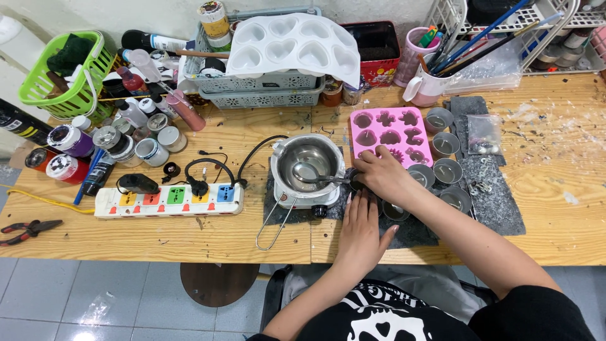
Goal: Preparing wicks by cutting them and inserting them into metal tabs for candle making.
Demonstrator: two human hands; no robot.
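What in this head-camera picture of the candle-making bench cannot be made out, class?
- Head view: what the right hand grips; its fingers cover it.
- The small tin beside the left hand: partly hidden by both hands.
- The pliers: cut off by the left edge.

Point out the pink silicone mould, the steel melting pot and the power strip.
pink silicone mould (pixel 391 136): head view, middle of its top face.
steel melting pot (pixel 309 158): head view, inner bottom.
power strip (pixel 169 200): head view, middle of its socket row.
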